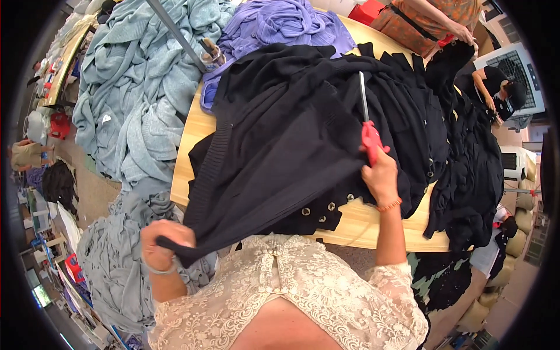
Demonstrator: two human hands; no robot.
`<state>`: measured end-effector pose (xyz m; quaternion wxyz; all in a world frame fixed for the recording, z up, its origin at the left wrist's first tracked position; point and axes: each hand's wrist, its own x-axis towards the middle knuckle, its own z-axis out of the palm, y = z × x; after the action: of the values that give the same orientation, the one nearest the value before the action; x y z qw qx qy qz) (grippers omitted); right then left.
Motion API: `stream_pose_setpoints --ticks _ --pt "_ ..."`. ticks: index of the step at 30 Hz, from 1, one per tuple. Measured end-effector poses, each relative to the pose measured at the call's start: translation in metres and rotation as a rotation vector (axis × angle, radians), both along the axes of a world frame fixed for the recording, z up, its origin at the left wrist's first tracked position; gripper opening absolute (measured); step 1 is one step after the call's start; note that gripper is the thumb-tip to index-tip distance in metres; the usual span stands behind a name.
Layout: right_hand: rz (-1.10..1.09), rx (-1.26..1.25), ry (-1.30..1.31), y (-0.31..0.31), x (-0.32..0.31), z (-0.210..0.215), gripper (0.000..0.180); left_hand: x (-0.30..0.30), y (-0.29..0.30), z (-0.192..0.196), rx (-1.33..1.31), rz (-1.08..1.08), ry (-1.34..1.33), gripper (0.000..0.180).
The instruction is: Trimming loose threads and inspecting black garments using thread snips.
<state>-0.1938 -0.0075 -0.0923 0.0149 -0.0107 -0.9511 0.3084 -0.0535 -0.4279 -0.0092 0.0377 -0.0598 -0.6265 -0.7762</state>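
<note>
A black knit garment (280, 157) with a ribbed edge is stretched over the table in front of me. My left hand (166, 244) is closed around its near left corner, lifted off the table's front edge. In my right hand (382, 178) is a pair of red-handled scissors (368, 131), its blades pointing away from me. The cloth runs taut up to the fingers of that hand; whether they also pinch it, I cannot tell. Under and beside the garment lie more black garments (408, 128), some with round metal buttons or eyelets along an edge (315, 213).
Light blue knits (140, 87) are heaped at the left, grey ones (111, 262) nearer me, purple ones (280, 26) at the back. A metal pole (175, 32) slants down beside a small tool holder (211, 55). At the far right, one person's hands (464, 35) hold black cloth; another person (496, 87) bends beyond.
</note>
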Motion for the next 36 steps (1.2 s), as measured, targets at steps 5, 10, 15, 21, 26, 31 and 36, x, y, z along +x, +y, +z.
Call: stream_pose_setpoints --ticks 5,10,15,21,26,31,36 --pt "0.281 -0.300 -0.531 0.057 0.076 0.096 0.023 0.066 -0.072 -0.012 0.203 0.179 -0.215 0.035" --pt "0.235 -0.320 -0.558 0.059 0.070 0.103 0.022 0.080 -0.134 -0.128 -0.459 0.234 -0.307 0.022" --pt "-0.014 0.481 -0.171 0.051 0.015 -0.004 0.027 -0.027 -0.059 -0.191 -0.814 0.194 -0.479 0.023" --pt "-0.051 0.748 -0.172 0.076 0.074 -0.031 0.018 -0.039 0.120 -0.141 -1.040 0.233 0.324 0.039" --pt "-0.085 0.589 -0.281 0.083 0.109 -0.031 0.032 -0.051 0.229 -0.183 -1.006 -0.288 0.501 0.053" --pt "0.092 0.317 -0.099 0.093 0.128 -0.036 0.039 -0.092 0.272 -0.231 -1.251 -0.395 0.525 0.059" --pt "0.176 0.470 -0.246 0.116 0.138 -0.056 0.013 -0.097 0.284 -0.252 -1.471 -0.471 0.584 0.060"
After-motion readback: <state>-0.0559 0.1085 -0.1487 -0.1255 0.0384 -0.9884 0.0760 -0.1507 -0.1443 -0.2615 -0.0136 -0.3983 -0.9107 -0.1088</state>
